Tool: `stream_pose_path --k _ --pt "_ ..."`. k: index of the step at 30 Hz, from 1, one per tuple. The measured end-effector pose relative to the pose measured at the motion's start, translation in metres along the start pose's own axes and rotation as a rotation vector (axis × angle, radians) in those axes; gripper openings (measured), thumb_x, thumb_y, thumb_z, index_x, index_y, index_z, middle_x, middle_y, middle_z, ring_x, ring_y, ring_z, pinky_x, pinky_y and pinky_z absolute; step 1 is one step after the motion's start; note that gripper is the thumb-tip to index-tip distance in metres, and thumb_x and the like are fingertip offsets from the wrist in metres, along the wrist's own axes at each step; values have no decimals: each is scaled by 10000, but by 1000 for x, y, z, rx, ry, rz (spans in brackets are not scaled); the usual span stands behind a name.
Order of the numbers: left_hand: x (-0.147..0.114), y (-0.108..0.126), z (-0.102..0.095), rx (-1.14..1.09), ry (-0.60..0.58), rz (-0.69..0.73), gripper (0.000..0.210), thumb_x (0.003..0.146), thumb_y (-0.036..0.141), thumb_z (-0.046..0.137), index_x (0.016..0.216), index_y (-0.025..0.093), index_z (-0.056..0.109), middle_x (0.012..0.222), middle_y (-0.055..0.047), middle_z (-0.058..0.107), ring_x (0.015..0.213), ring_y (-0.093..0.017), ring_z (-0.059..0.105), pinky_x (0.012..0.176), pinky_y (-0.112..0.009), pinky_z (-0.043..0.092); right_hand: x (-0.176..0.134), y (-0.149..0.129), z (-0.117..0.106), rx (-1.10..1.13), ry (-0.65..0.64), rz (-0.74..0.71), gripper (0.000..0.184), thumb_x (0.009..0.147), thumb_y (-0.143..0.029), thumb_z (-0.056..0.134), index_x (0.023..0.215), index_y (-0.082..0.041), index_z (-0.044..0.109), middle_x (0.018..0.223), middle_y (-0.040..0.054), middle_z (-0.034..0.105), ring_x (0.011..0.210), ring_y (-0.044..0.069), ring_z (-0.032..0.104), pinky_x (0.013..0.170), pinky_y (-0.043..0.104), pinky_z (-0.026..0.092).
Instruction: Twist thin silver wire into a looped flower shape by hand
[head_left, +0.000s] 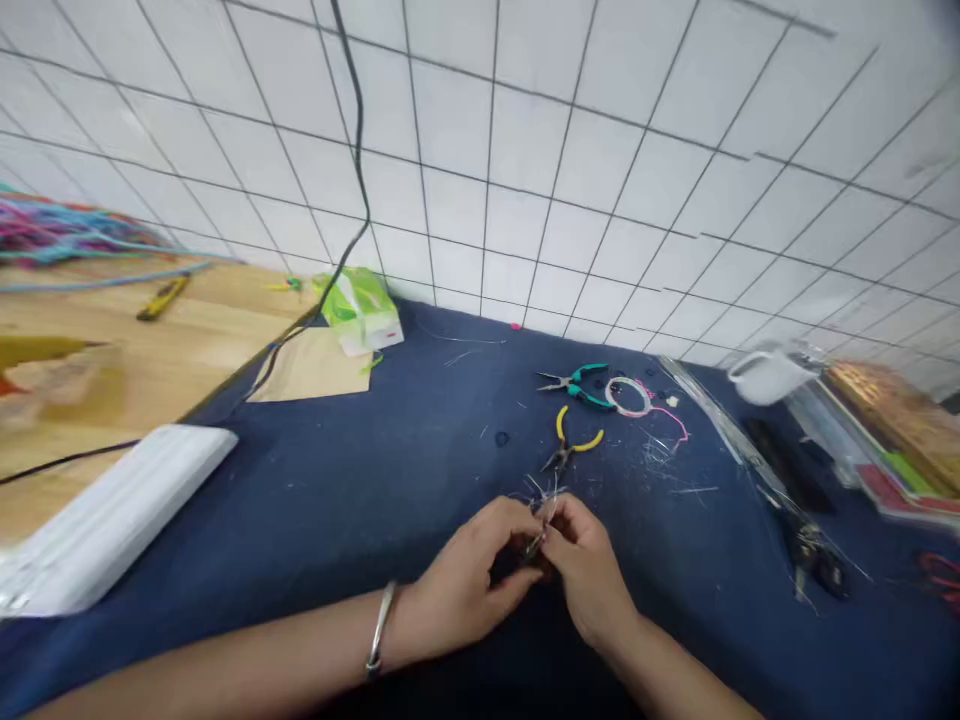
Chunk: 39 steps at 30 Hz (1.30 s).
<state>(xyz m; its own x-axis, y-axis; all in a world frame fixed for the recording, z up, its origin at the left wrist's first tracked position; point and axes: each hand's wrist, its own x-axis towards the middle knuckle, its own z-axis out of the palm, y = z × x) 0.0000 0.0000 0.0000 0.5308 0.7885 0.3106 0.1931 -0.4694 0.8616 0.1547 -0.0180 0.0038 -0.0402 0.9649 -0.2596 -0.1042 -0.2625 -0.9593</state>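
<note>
My left hand [474, 575], with a silver bangle at the wrist, is closed around one side of a small bundle of thin wires [541, 540]. From the other side my right hand [587, 568] pinches the same bundle between thumb and fingers. Several fine wire ends stick up past the fingertips; the rest is hidden in the hands. Just beyond lie yellow-handled pliers [570, 450], their jaws toward the bundle. Farther back are teal-handled needle-nose pliers [581, 384], touching or close to a pale ring-shaped coil [628, 397] with a pink strand.
A white box-like fixture [127, 515] and a tissue pack [360, 310] on brown paper [311, 365] stand left. A black cable [360, 150] hangs down the tiled wall. Right are wire offcuts [660, 452], a white mug [772, 375] and black-handled cutters [817, 560].
</note>
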Motion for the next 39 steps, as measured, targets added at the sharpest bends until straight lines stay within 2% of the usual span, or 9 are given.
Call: stream_pose_path --k 4,7,14,18,25,29,32,34,39 --pt "2 -1 0 -1 40 7 307 705 -16 473 936 186 488 894 -34 552 812 -138 516 744 -296 438 3 -4 1 -4 14 -3 130 747 -225 598 718 -176 481 636 -44 478 517 71 391 444 193 317" --pt "2 1 -2 -10 17 97 344 727 -21 456 990 196 499 917 -38 577 843 -144 523 767 -305 437 4 -1 -1 29 54 -19 174 714 -217 644 684 -173 478 592 -58 448 489 62 367 427 189 286" --pt "2 1 -4 4 33 186 337 762 -11 452 1013 206 511 889 -38 600 809 -148 524 741 -314 439 3 7 1 373 10 148 194 709 -211 661 672 -173 474 522 -80 380 416 37 275 395 187 175" --pt "2 1 -5 -13 -20 192 306 773 -9 452 988 202 508 871 -29 601 809 -139 528 760 -313 439 2 5 1 403 -45 150 122 719 -190 661 705 -145 549 537 -65 405 431 31 309 413 185 181" --pt "1 2 -9 -3 31 165 286 781 30 493 1006 206 515 947 -57 509 897 -143 502 772 -278 459 3 7 -3 531 -155 242 123 780 -270 622 763 -154 587 579 -34 486 421 34 382 409 174 198" --pt "2 4 -15 -31 -58 225 326 746 86 565 1045 208 522 963 -60 504 926 -167 488 804 -304 450 5 8 -4 613 -170 237 191 833 -331 532 754 -164 580 568 -32 479 422 51 387 408 187 230" --pt "2 4 -18 -46 -57 260 344 757 86 553 1076 206 506 996 -66 506 950 -172 484 831 -316 438 7 7 -5 659 -165 276 243 852 -379 492 755 -172 575 558 -37 455 432 56 380 418 190 237" --pt "3 2 -18 -35 -6 221 318 778 85 537 1067 213 505 1004 -64 503 967 -170 477 845 -320 428 7 6 -6 681 -183 290 253 849 -388 493 746 -170 569 539 -45 424 431 56 369 423 187 228" --pt "5 -3 -15 -69 91 -14 300 792 184 568 1081 210 489 1034 -64 484 932 -168 476 838 -335 428 9 7 -8 677 -237 241 276 857 -380 478 725 -155 567 536 -38 409 445 63 379 444 198 234"
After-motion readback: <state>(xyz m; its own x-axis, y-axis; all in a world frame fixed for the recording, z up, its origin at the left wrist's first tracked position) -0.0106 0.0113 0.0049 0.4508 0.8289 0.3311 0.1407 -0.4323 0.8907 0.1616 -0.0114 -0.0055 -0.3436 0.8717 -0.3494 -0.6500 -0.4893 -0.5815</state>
